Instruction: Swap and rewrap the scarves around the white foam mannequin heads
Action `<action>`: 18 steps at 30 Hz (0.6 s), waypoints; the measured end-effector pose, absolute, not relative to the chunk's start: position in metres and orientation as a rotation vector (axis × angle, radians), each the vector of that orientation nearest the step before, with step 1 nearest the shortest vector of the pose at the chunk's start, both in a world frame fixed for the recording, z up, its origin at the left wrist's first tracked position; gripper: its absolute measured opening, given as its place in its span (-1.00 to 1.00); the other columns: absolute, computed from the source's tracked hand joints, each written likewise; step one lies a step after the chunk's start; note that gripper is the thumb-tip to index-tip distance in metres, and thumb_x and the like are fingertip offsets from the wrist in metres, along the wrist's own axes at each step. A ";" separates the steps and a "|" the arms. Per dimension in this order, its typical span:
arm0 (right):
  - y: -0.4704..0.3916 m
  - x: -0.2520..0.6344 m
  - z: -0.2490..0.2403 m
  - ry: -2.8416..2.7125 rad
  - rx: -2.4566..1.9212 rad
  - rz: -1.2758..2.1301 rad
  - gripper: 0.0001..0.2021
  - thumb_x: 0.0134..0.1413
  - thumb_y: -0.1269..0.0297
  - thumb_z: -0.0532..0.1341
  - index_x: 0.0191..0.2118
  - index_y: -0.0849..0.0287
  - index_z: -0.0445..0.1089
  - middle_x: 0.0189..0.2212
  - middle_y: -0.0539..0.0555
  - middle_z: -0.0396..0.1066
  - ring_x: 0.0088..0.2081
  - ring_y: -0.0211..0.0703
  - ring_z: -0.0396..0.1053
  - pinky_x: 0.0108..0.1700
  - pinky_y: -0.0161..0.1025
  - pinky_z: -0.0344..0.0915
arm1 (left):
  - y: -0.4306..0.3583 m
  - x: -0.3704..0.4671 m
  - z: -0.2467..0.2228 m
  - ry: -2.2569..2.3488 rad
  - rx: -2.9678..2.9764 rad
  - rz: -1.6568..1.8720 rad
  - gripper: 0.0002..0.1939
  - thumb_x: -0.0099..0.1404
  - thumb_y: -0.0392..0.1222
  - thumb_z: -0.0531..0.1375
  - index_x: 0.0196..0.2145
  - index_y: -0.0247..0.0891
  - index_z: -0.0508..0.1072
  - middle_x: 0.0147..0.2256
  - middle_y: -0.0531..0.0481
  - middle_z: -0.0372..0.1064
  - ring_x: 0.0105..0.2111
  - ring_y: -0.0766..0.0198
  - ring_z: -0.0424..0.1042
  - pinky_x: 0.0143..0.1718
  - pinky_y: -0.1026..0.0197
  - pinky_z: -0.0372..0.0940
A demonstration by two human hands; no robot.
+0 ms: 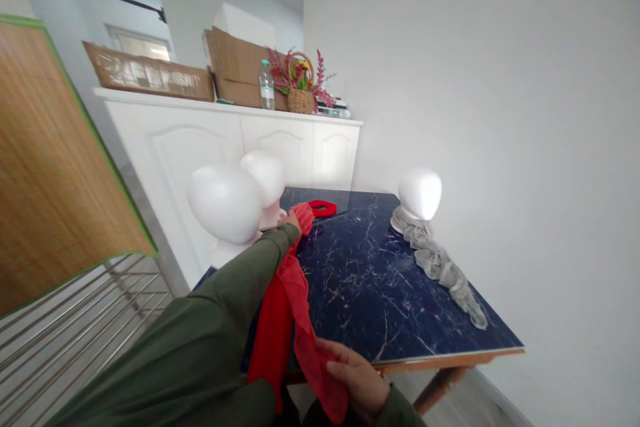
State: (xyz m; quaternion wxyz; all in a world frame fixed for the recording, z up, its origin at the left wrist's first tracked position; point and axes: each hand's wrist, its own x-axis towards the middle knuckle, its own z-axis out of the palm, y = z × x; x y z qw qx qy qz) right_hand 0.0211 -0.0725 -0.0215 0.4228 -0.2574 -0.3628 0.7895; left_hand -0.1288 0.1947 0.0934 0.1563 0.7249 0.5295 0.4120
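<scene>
A sheer red scarf [299, 297] runs along the left part of the dark blue marbled table [360, 267] and hangs over its front edge. My left hand [291, 219] reaches to the scarf's gathered far end, beside the white foam heads; its fingers are partly hidden. My right hand [353, 373] pinches the near end of the scarf at the front edge. Under the scarf lies a brighter red cloth [273, 337]. Past my left hand is a red loop of cloth [324, 209].
Two white heads [226, 203] [265, 177] stand at the left; another white head [420, 193] at the right has a grey scarf [440, 263] round its base. Behind are a white cabinet [200, 140], boxes [150, 77], a bottle [267, 85] and a flower basket [301, 101]. A metal rack [85, 320] stands left.
</scene>
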 end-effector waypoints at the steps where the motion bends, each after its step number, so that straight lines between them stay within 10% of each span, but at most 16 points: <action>1: -0.074 0.026 -0.027 -0.941 -0.644 2.010 -0.51 -0.23 0.22 0.29 -0.08 0.18 0.28 -0.23 0.11 0.37 -0.25 -0.18 0.35 -0.10 -0.16 0.15 | 0.188 -0.130 0.080 1.594 2.053 1.179 -0.58 0.24 -0.08 -0.06 -0.07 -0.46 0.24 -0.09 -0.18 0.19 -0.18 0.23 0.29 -0.08 0.06 0.16; 9: -0.058 0.087 -0.024 -1.140 -1.077 1.887 -0.56 -0.16 0.12 0.20 -0.10 0.17 0.24 -0.37 0.07 0.38 -0.49 -0.30 0.34 -0.48 -0.33 0.23 | 0.164 -0.145 -0.005 1.907 2.451 0.612 -0.52 0.05 -0.26 0.07 -0.03 -0.40 0.28 0.05 -0.32 0.08 0.09 -0.11 -0.02 0.08 -0.11 -0.23; 18: 0.095 0.191 0.023 -0.970 -1.824 0.405 -0.51 -0.13 0.21 0.06 -0.03 0.33 0.18 -0.20 0.20 0.31 -0.23 -0.12 0.30 -0.25 -0.27 0.24 | 0.166 -0.143 -0.012 1.856 2.458 0.645 -0.61 0.05 -0.23 0.01 -0.16 -0.35 0.39 -0.10 -0.24 0.27 0.00 -0.11 0.13 0.05 -0.10 -0.14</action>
